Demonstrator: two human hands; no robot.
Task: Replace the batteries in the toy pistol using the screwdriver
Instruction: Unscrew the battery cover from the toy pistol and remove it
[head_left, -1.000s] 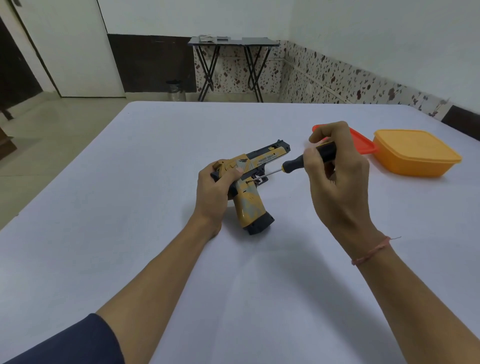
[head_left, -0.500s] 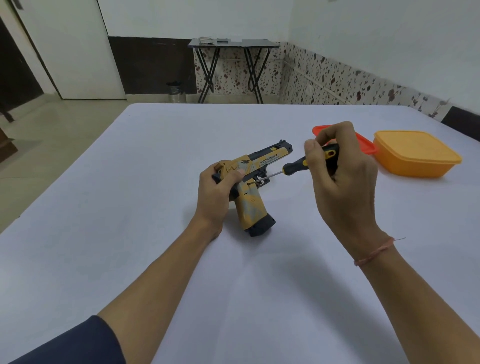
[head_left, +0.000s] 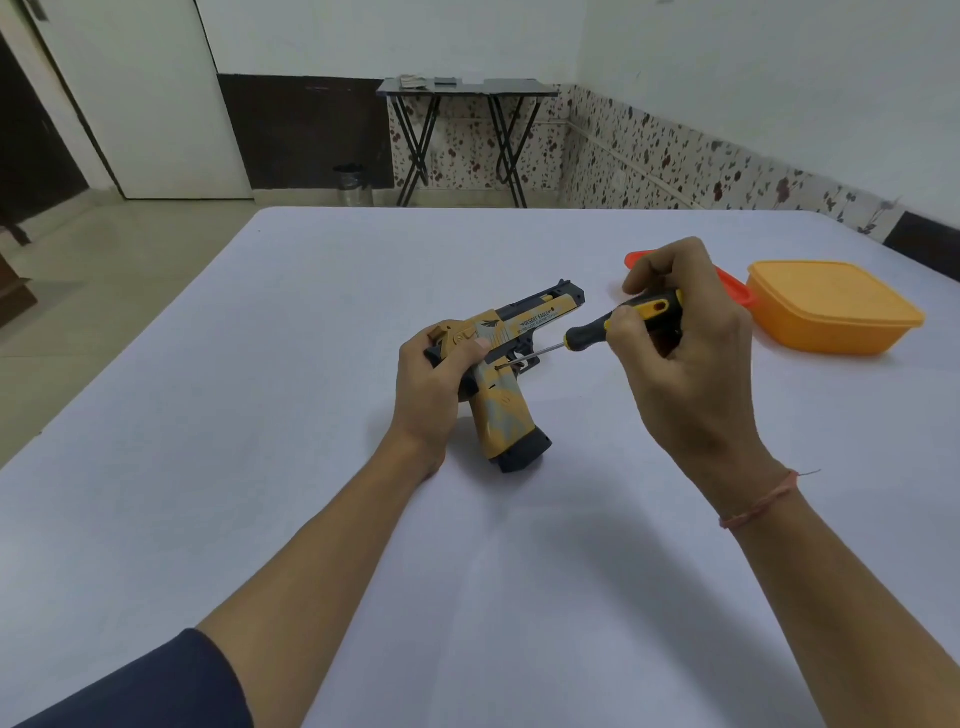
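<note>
So the toy pistol (head_left: 504, 410) stands roughly mid-bench, butt of the grip planted on the white surface and the barrel angled up and away to the right. That turns the side of the frame toward the camera, which makes sense since the screw hole is there, just above the grip by the trigger. The screwdriver (head_left: 587, 335) tip is at that hole, shaft coming in low from the right; can't tell if it's actually seated in the screw head. The left hand (head_left: 431, 384) wraps the rear of the pistol with the thumb laid across the side and the wrist low by the bench (head_left: 260, 415), basically a vise so it won't twist. The right hand (head_left: 685, 353) is raised, fingers curled round the black-and-yellow handle and fingertips pinching near its front, which looks like a twisting grip to me. Well off to the right there's an orange container (head_left: 831, 306) with a red lid (head_left: 730, 280) beside it, partly behind that hand. I'd guess it's for screws or batteries, but I can't see inside.
</note>
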